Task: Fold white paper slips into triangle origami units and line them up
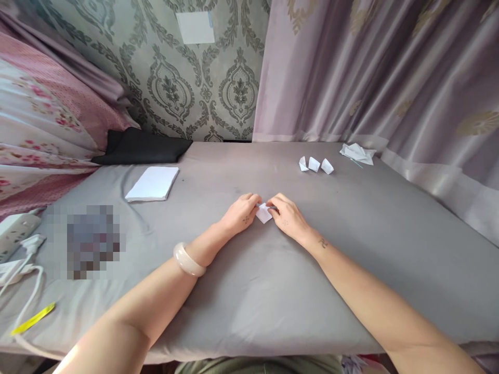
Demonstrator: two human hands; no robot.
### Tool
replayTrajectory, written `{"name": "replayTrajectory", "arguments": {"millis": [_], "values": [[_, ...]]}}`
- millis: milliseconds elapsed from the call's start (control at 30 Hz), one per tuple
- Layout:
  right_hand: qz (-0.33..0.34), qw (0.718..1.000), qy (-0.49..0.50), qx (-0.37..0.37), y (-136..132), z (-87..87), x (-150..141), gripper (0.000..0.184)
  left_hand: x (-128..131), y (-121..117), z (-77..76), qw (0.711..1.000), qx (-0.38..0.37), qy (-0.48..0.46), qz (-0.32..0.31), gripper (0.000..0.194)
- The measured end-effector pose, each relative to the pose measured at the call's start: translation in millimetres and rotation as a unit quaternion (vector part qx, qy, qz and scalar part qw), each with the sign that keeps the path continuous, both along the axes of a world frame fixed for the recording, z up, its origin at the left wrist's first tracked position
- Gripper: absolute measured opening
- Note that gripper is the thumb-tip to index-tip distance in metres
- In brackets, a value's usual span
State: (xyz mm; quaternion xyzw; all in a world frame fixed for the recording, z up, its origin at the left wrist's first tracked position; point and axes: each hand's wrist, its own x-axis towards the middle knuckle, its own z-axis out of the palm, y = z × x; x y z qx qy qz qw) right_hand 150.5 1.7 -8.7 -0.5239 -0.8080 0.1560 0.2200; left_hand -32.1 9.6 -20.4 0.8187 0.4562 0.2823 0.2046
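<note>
Between my two hands is a small piece of folded white paper [264, 214], one corner pointing toward me, just above or on the grey sheet. My left hand [242, 212], with a pale bangle [188, 259] on its forearm, pinches the paper's left edge. On the other side, my right hand [287, 216] grips the right edge with fingers closed. The fingertips partly cover the paper's upper edge. Farther back to the right stand several small folded white paper pieces [314, 164].
A stack of white paper [153, 184] lies at left, with black cloth [144, 146] behind it. Loose white papers [357, 154] rest at the back right. A power strip [17, 234], cables and a yellow strip [33, 318] occupy the left edge, near a blurred patch.
</note>
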Motion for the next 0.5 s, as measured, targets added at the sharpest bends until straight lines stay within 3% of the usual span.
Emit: {"name": "replayTrajectory", "arguments": {"millis": [100, 300, 500], "values": [[0.076, 0.997, 0.011, 0.002, -3, 0.7, 5, 0.029, -6, -2, 1.6, 0.997, -0.003, 0.003, -0.079, 0.027], [0.094, 0.995, 0.032, 0.005, -11, 2.8, 15, 0.022, -14, -1, 4.3, 0.996, -0.038, -0.014, -0.078, 0.016], [0.11, 0.993, -0.014, 0.031, -13, 2.7, 16, 0.012, -16, 0, 4.8, 0.995, -0.01, -0.016, -0.1, 0.018]]}}
